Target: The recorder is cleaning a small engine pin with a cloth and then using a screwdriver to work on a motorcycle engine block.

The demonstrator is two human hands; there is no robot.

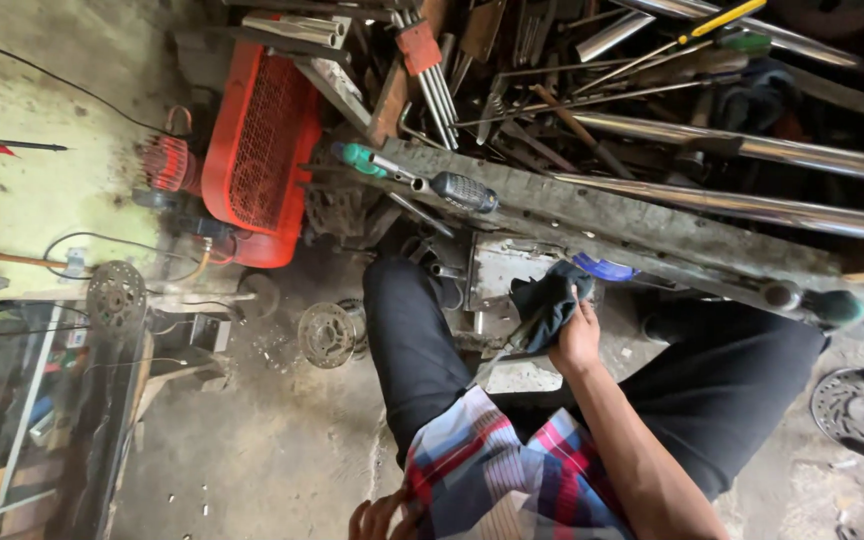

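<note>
My right hand (577, 340) is closed on a dark cloth (550, 298), which it presses against a slim metal piece (509, 348) that slants down to the left between my knees. My left hand (377, 520) shows only partly at the bottom edge, beside the hem of my plaid shirt (497, 470), and its fingers are cut off by the frame. I am sitting low in black trousers (412, 340). Just ahead of the cloth lie a grey metal plate (502, 268) and a blue round object (604, 268).
A grimy beam (652, 228) crosses in front, carrying a green-handled screwdriver (357, 157) and a black-handled one (464, 191). Chrome pipes (752, 150) and scrap pile up behind it. A red compressor guard (262, 140) stands at left. Brake discs (117, 295), (327, 335), (857, 410) lie on the dirty floor.
</note>
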